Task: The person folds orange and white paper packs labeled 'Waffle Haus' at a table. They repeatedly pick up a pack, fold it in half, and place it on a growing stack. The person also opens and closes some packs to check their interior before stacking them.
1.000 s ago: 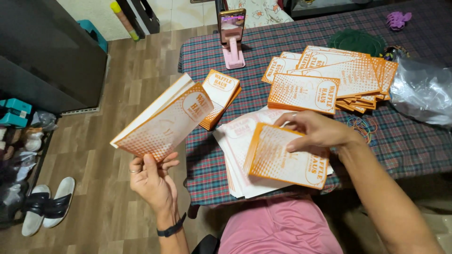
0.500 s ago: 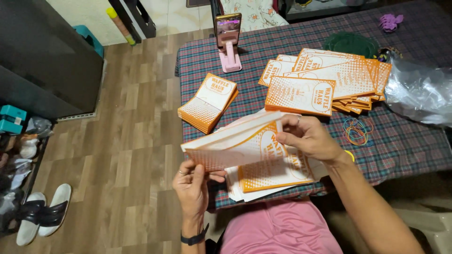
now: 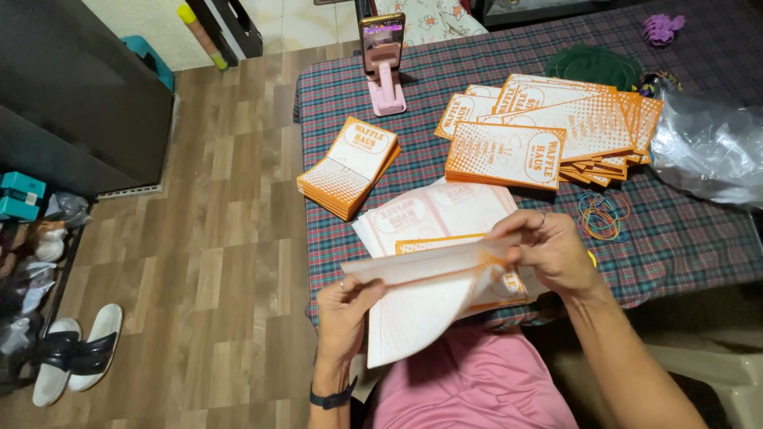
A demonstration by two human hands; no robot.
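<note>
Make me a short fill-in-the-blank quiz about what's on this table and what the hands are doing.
1. Both hands, left hand and right hand, hold a sheet of ____ that bends between them.
2. The phone stands on a ____ stand.
3. The rubber bands lie on a ____ tablecloth.

Missing words: paper; pink; plaid

Sleeve stacks (image 3: pixel 548 131) lie behind the flat sheets (image 3: pixel 433 210) on the table (image 3: pixel 445 87), rubber bands (image 3: pixel 602 216) right.
</note>
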